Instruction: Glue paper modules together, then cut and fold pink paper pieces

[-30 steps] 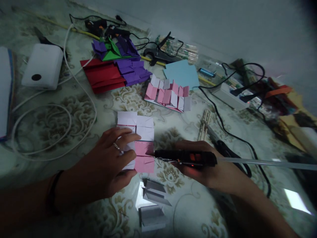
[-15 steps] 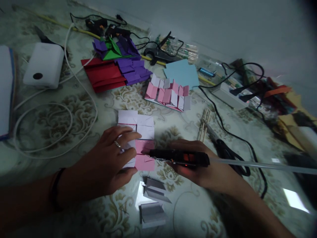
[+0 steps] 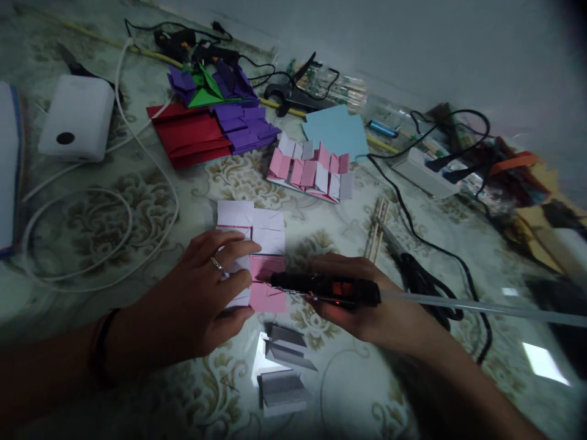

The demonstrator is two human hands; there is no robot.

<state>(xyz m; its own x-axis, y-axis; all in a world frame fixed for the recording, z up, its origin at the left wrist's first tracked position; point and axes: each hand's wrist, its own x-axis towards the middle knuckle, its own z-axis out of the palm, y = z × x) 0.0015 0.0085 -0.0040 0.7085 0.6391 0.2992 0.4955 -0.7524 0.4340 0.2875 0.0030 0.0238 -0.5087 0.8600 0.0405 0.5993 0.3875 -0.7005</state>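
Observation:
My left hand is closed at the left side of a folded paper piece, made of white and pink panels lying flat. The fingers press on its white part, and the thumb rests along the near edge. Wrapped in my right hand is a black hot glue gun with a small red light and a clear glue stick coming out of its back. Its nozzle points left at the pink panels; whether it touches them I cannot tell. Grey-looking folded papers lie just below.
Beyond sit a pink-and-white paper piece, light blue paper, red folded paper and purple folded paper. To the right are scissors, wooden sticks and a power strip. A white power bank lies left, beside a looped white cable.
My right hand has shifted the glue gun slightly left, its nozzle a bit farther over the pink panels. My left hand keeps its place on the paper. The whole view has moved a little.

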